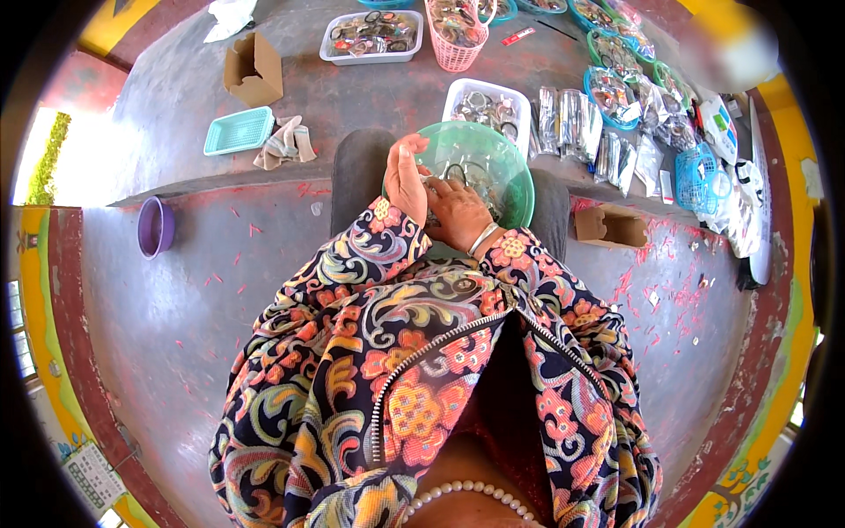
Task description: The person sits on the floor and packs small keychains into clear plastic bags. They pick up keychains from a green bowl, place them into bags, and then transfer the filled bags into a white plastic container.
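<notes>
A round green plastic basin [510,176] sits in front of me, with small metal parts inside it. My left hand [405,176] is raised at the basin's near left rim, fingers curled around a small clear packet. My right hand [458,213], with a bracelet at the wrist, rests in the basin's near side and pinches something small that the fingers hide. Both hands touch each other over the basin. Patterned floral sleeves cover my forearms.
A white tray of metal parts [519,95] lies just behind the basin. Clear packets [581,123] and blue baskets [704,176] line the right. A pink basket [453,55], another white tray [327,55], open cardboard boxes [253,70], a teal tray [238,130], a cloth [283,143] and a purple bowl [155,227] are around.
</notes>
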The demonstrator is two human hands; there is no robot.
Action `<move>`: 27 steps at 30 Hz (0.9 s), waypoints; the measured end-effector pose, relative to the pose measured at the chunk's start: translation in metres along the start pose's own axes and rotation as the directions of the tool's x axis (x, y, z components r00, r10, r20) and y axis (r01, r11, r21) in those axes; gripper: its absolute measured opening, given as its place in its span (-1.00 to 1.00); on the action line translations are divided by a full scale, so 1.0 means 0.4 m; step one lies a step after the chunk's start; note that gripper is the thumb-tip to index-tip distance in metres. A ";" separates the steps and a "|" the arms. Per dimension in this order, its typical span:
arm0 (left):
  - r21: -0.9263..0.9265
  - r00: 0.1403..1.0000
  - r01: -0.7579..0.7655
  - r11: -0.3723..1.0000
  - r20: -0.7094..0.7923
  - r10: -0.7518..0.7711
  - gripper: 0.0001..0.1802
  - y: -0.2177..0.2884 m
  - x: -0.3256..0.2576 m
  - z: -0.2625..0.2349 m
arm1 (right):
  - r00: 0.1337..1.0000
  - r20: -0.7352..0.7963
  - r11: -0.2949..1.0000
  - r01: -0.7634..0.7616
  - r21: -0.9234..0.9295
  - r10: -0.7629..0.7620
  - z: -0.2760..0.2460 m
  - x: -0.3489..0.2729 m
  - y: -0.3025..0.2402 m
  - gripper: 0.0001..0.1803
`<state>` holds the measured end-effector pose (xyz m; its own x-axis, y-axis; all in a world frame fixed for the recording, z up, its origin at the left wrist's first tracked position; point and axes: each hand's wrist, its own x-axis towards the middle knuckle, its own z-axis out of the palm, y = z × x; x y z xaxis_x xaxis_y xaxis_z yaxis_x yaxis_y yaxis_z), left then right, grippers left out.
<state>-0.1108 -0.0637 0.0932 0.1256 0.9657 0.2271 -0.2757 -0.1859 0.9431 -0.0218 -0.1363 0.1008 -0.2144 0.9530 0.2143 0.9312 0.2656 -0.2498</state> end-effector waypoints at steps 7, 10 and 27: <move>-0.015 1.000 -0.006 1.000 0.031 0.006 -0.60 0.002 -0.004 0.002 | 0.997 0.053 0.994 -0.069 0.084 0.064 0.020 -0.004 0.019 -0.56; 0.010 0.999 -0.007 1.000 0.038 0.006 -0.61 0.000 -0.004 0.000 | 0.998 0.033 0.994 -0.055 0.092 0.052 0.018 0.001 0.023 -0.58; 0.006 0.998 -0.036 0.999 0.056 0.036 -0.66 0.003 -0.006 0.006 | 0.973 -0.052 0.933 -0.200 0.301 0.225 0.057 0.001 0.052 -0.74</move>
<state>-0.1091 -0.0667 0.0945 0.1683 0.9469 0.2739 -0.2743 -0.2220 0.9357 -0.0094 -0.1270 0.0740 0.0165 0.9794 0.2010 0.8226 0.1010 -0.5596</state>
